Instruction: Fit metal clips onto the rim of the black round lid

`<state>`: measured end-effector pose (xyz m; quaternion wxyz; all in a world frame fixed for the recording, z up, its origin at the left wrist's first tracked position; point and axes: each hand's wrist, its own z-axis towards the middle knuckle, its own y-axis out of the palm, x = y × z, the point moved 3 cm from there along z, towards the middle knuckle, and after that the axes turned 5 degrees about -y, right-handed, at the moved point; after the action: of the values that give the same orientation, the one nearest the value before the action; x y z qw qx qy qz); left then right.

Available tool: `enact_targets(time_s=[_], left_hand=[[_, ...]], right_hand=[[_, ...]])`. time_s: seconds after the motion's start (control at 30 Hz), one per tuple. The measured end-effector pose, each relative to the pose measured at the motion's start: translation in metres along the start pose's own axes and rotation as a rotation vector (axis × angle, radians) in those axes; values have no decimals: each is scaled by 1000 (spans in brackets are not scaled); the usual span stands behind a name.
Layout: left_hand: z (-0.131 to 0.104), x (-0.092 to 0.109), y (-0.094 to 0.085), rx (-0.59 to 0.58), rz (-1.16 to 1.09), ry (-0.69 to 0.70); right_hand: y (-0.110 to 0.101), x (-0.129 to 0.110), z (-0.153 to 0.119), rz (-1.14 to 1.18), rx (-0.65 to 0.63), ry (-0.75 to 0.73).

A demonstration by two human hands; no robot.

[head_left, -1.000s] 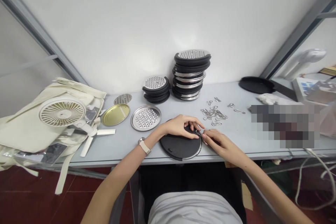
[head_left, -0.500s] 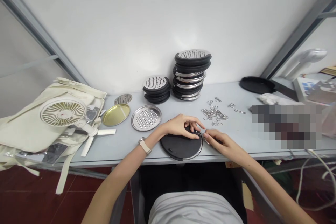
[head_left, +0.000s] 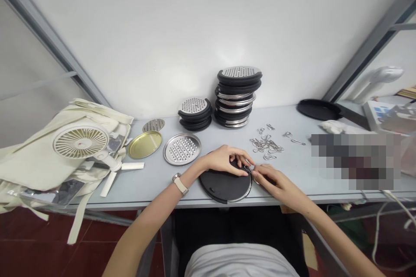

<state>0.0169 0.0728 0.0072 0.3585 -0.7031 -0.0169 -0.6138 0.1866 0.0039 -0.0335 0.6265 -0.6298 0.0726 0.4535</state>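
Note:
A round black disc (head_left: 224, 184) with a metal rim lies flat at the table's front edge. My left hand (head_left: 229, 160) rests over its upper part, with thumb and fingers curled at the right side of the rim around a small metal clip (head_left: 247, 168). Close beside it, my right hand (head_left: 269, 179) pinches at the same rim; what lies between its fingertips is too small to make out. Several loose wire clips (head_left: 268, 145) are scattered behind my right hand.
Behind stand a tall stack (head_left: 238, 95) and a short stack (head_left: 195, 114) of black and metal discs. Left are a grater plate (head_left: 182, 149), a gold lid (head_left: 144, 144), a fan (head_left: 81, 143) and a cream bag (head_left: 39, 156). A black tray (head_left: 318, 109) is back right.
The view has tilted slightly, so everything sits a little lower. My right fingertips have moved slightly at the disc's rim, closer to my left hand.

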Motion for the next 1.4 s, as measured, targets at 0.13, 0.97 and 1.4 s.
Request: enact_targets(time_s=[0.13, 0.97, 1.4], left_hand=[[0, 0, 0, -1, 15, 45], [3, -5, 2, 39, -29, 36], [2, -3, 2, 30, -31, 20]], right_hand=[[0, -3, -1, -32, 7, -5], [-7, -5, 0, 43, -22, 13], [-6, -6, 0, 55, 23, 36]])
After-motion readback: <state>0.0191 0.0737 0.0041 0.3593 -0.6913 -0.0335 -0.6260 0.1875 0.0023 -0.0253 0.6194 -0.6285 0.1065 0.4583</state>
